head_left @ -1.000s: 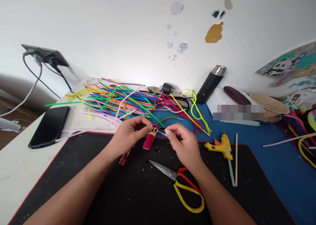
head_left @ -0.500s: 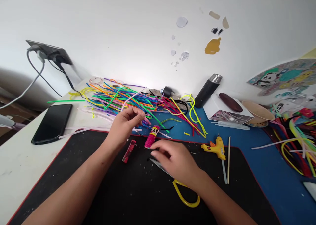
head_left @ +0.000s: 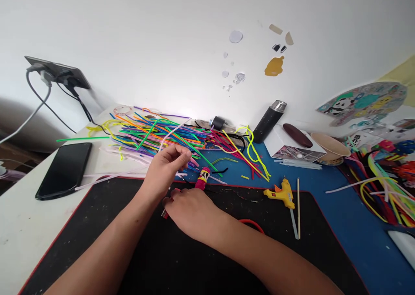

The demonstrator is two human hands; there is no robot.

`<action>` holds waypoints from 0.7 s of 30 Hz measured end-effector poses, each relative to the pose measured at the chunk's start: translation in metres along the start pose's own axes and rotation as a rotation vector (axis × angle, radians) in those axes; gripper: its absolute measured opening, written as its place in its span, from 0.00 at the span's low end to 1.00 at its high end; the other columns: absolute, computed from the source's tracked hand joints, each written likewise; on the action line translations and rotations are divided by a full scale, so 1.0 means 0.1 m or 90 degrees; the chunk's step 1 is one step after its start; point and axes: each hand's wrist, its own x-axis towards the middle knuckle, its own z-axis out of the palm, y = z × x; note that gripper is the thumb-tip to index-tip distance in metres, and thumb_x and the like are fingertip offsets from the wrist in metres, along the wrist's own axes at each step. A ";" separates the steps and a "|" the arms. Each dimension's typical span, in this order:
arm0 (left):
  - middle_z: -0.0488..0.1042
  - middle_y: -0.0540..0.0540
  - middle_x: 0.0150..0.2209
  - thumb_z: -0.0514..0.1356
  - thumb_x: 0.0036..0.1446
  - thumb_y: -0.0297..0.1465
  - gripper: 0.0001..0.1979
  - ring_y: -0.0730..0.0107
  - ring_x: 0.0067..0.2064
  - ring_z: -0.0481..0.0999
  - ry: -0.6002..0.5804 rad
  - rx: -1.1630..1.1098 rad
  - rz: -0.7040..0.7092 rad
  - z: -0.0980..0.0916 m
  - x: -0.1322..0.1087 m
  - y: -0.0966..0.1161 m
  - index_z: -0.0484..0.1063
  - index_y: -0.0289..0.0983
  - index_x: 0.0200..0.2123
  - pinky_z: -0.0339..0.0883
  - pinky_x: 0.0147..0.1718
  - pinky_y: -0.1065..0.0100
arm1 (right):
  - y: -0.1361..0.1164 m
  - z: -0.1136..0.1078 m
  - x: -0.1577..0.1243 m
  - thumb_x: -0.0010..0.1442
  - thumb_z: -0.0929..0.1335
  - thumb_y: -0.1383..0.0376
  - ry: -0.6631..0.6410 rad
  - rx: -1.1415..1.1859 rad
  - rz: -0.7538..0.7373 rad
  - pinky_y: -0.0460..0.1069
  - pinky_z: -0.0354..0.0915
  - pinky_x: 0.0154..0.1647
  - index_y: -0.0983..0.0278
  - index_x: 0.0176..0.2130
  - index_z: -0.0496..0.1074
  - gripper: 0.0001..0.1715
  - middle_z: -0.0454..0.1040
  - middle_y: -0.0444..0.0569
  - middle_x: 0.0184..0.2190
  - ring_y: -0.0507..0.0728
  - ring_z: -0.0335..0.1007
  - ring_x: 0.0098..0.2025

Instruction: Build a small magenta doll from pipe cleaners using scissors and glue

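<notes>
My left hand (head_left: 171, 163) is raised over the mat's back edge, thumb and fingertips pinched together; whatever they hold is too small to make out. My right hand (head_left: 191, 210) reaches across in front of it, palm down, fingers closed over a red lighter-like object (head_left: 165, 214), of which only one end shows. Just beyond the right hand lies a small magenta wrapped piece (head_left: 201, 183) with a yellow, black-and-white patterned band, its lower part covered. A red curved loop (head_left: 253, 223) shows behind my right forearm. The scissors' blades and yellow handle are hidden.
Many coloured pipe cleaners (head_left: 162, 133) lie behind the mat (head_left: 155, 260). A yellow glue gun (head_left: 283, 194) and a thin stick (head_left: 298, 208) are at right. Further back stand a black flask (head_left: 269, 121) and a white box (head_left: 288, 146). A phone (head_left: 65, 169) lies left.
My right hand has moved left from above the scissors onto the red lighter-like object. My left hand stays pinched in nearly the same place. The view has shifted slightly.
</notes>
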 end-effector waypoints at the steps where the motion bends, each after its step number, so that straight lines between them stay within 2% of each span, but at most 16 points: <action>1: 0.73 0.51 0.26 0.74 0.56 0.44 0.16 0.69 0.30 0.68 -0.001 0.000 -0.001 0.01 -0.01 0.01 0.77 0.39 0.31 0.61 0.31 0.67 | 0.00 0.01 0.01 0.78 0.65 0.71 0.003 0.001 -0.004 0.55 0.75 0.37 0.69 0.47 0.80 0.13 0.84 0.56 0.41 0.64 0.84 0.41; 4: 0.73 0.51 0.26 0.74 0.55 0.44 0.16 0.69 0.30 0.69 -0.001 0.009 -0.003 0.02 -0.01 0.03 0.77 0.39 0.30 0.62 0.31 0.66 | 0.01 0.01 0.01 0.77 0.65 0.72 0.017 0.003 -0.028 0.56 0.75 0.38 0.69 0.48 0.79 0.12 0.85 0.58 0.43 0.65 0.84 0.43; 7: 0.73 0.51 0.26 0.74 0.55 0.44 0.16 0.69 0.29 0.69 0.009 0.012 0.000 -0.01 0.00 0.04 0.77 0.38 0.31 0.63 0.32 0.66 | 0.03 -0.01 -0.05 0.77 0.67 0.67 0.059 0.070 -0.044 0.55 0.74 0.39 0.66 0.48 0.78 0.08 0.85 0.56 0.44 0.64 0.83 0.43; 9: 0.73 0.52 0.26 0.73 0.56 0.43 0.16 0.69 0.29 0.69 0.019 0.009 0.008 -0.04 0.02 0.04 0.77 0.38 0.31 0.63 0.32 0.67 | 0.05 -0.03 -0.13 0.75 0.70 0.63 0.115 0.182 -0.017 0.52 0.72 0.40 0.62 0.45 0.76 0.05 0.85 0.51 0.42 0.61 0.82 0.43; 10: 0.73 0.52 0.26 0.73 0.56 0.43 0.15 0.70 0.29 0.69 0.024 0.003 0.012 -0.06 0.03 0.04 0.77 0.38 0.31 0.63 0.32 0.67 | 0.07 -0.04 -0.18 0.73 0.72 0.64 0.152 0.254 0.012 0.51 0.71 0.40 0.60 0.43 0.75 0.03 0.85 0.48 0.40 0.59 0.82 0.41; 13: 0.73 0.52 0.27 0.74 0.55 0.41 0.14 0.70 0.29 0.69 0.038 -0.024 0.016 -0.08 0.05 0.02 0.77 0.38 0.32 0.63 0.32 0.67 | 0.22 -0.07 -0.40 0.67 0.75 0.65 0.254 0.501 0.124 0.46 0.66 0.33 0.59 0.41 0.72 0.07 0.78 0.40 0.31 0.52 0.73 0.30; 15: 0.73 0.52 0.27 0.74 0.55 0.40 0.13 0.70 0.30 0.69 0.035 -0.033 0.015 -0.07 0.05 0.00 0.78 0.38 0.32 0.63 0.32 0.67 | 0.37 -0.07 -0.55 0.64 0.75 0.62 0.311 0.638 0.166 0.46 0.66 0.31 0.59 0.40 0.70 0.10 0.74 0.39 0.31 0.51 0.69 0.29; 17: 0.73 0.52 0.27 0.74 0.56 0.40 0.13 0.70 0.30 0.70 0.020 -0.022 0.016 -0.05 0.04 -0.02 0.78 0.38 0.32 0.63 0.32 0.67 | 0.53 -0.06 -0.68 0.65 0.74 0.60 0.367 0.757 0.208 0.47 0.68 0.32 0.59 0.40 0.70 0.11 0.73 0.41 0.32 0.52 0.71 0.32; 19: 0.74 0.52 0.27 0.74 0.56 0.41 0.14 0.70 0.30 0.69 0.009 -0.001 0.012 -0.02 0.04 -0.04 0.77 0.39 0.31 0.63 0.31 0.67 | 0.68 -0.04 -0.76 0.66 0.75 0.54 0.418 0.860 0.218 0.46 0.67 0.27 0.59 0.38 0.69 0.16 0.72 0.40 0.30 0.53 0.70 0.29; 21: 0.74 0.51 0.28 0.75 0.56 0.42 0.15 0.70 0.30 0.70 0.002 0.018 0.005 0.00 0.03 -0.06 0.76 0.39 0.31 0.63 0.31 0.67 | 0.79 0.00 -0.78 0.66 0.75 0.51 0.466 0.927 0.203 0.47 0.68 0.26 0.60 0.37 0.69 0.18 0.75 0.43 0.31 0.53 0.72 0.29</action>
